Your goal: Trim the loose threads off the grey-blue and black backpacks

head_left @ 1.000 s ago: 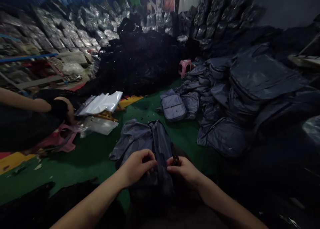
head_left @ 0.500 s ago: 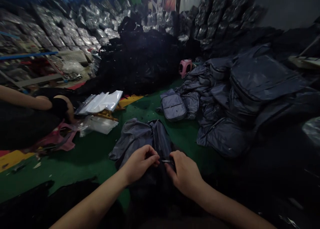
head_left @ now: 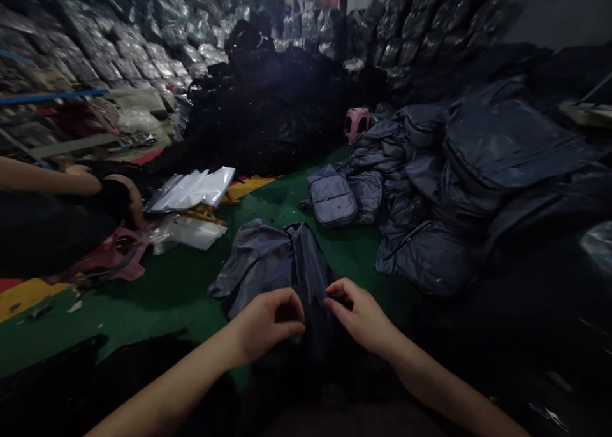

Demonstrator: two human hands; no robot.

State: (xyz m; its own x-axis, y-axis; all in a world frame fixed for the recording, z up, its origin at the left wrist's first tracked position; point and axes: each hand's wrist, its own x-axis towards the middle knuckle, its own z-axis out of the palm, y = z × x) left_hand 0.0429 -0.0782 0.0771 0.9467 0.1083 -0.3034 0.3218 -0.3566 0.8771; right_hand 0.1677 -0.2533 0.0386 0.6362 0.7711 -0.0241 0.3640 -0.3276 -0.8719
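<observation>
A dark grey-blue fabric bag (head_left: 262,252) lies crumpled in front of me on the green floor, its lower part lost in shadow. Over its left side is my left hand (head_left: 270,325), thumb and fingers curled together in a loop. A small pale spot shows just under those fingers, too faint to name. At the bag's right edge my right hand (head_left: 358,316) has thumb and forefinger brought close in a pinch. Whatever sits between the fingertips of either hand is too small and dark to make out.
Similar dark bags (head_left: 507,144) are heaped to the right, beside a pink stool (head_left: 356,123). Clear plastic bags (head_left: 196,192) lie at left near another person's arm (head_left: 48,177). A black pile (head_left: 268,106) and plastic-wrapped bundles (head_left: 138,55) fill the back.
My hands were close together with a thin pale line between them. They have moved slightly apart, and that line no longer shows. The bag stays in place.
</observation>
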